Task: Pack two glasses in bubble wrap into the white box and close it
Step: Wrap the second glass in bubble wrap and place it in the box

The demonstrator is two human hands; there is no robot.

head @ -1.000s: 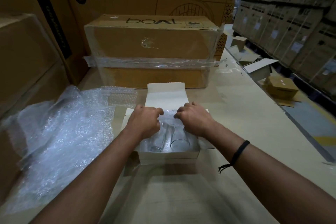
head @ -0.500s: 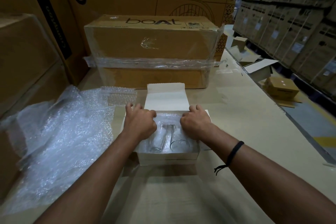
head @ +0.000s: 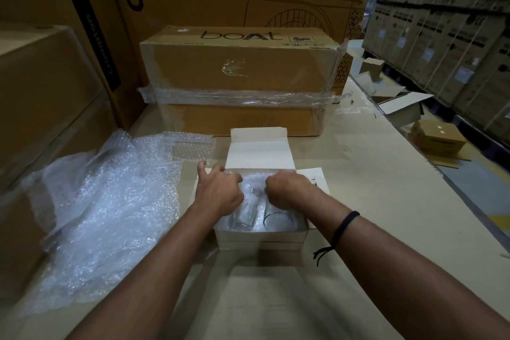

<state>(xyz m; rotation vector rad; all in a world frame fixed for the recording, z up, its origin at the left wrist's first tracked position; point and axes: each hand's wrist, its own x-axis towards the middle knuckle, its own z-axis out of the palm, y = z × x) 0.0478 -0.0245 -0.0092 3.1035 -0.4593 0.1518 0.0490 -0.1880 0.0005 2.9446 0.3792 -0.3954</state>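
**Now, knuckles deep in the packing**

Right, your left hand sits over the far-left corner of the small white cardboard box. Its fingers are bent down onto the clear bubble wrap lining the box, and one finger pokes out past the box's edge. Whether it pinches the wrap or only presses it I cannot tell, because the fingertips are hidden. Your right hand, above the black cord wristband, is clenched knuckles-up, with its curled fingers bunching that wrap at the far-right side.

Below your hands the two clear drinking glasses lie side by side in the box, mouths towards you: the left glass and the right glass.

The box rests on the pale bench, and its white lid flap is open at the far side. Off to your left, a big loose sheet of bubble wrap sprawls across the bench. Behind the box stands a brown taped carton printed "boAt".
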